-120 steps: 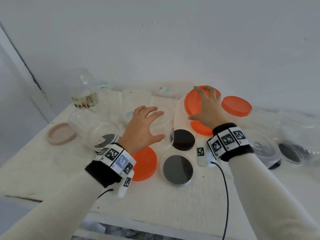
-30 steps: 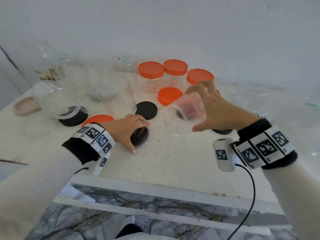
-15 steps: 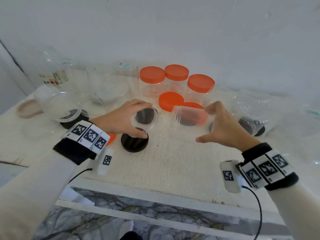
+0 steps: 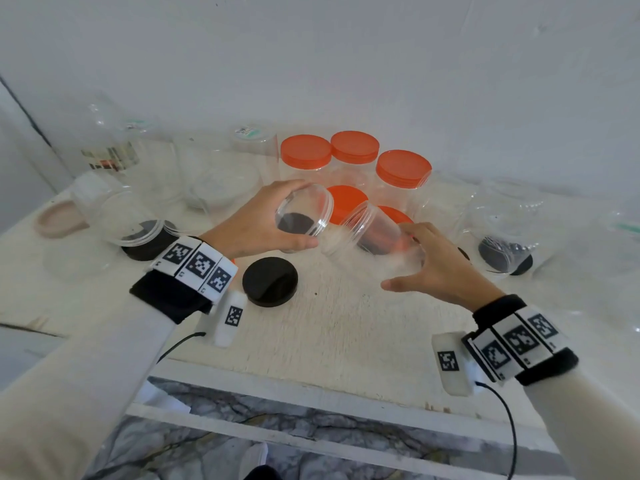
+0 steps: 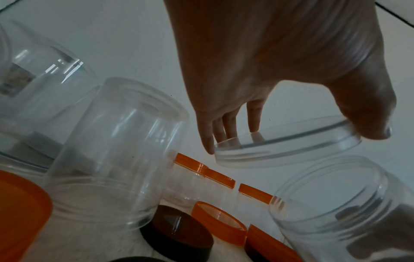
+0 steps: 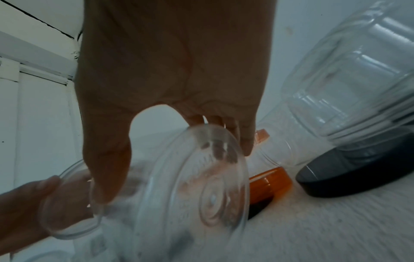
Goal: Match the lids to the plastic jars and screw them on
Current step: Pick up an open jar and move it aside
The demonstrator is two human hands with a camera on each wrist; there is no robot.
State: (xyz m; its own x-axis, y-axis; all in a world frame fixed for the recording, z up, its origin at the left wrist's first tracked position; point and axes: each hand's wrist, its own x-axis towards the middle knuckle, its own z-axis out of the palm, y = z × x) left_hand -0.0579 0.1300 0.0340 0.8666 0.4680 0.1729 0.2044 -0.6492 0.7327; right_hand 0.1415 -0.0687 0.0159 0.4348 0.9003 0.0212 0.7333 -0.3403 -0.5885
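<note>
My left hand (image 4: 258,223) grips a clear round lid (image 4: 304,211) by its rim, thumb below and fingers above; the left wrist view shows the same clear lid (image 5: 289,147) in my fingertips. My right hand (image 4: 436,268) holds a small clear jar (image 4: 377,237) tilted on its side above the table, its open mouth turned toward the lid. The lid hangs just left of the jar's mouth, a small gap apart. In the right wrist view the clear jar (image 6: 192,193) shows its base, with the clear lid (image 6: 67,203) beyond it.
A loose black lid (image 4: 270,281) lies on the white table (image 4: 346,334) below my left hand. Three orange-lidded jars (image 4: 353,150) stand at the back, loose orange lids (image 4: 346,202) before them. Open clear jars (image 4: 138,216) crowd the left and right; a pink lid (image 4: 57,218) lies far left.
My left hand has lifted the clear lid off the table and carried it right toward the jar. The right hand has raised the tilted jar and brought its mouth close to the lid.
</note>
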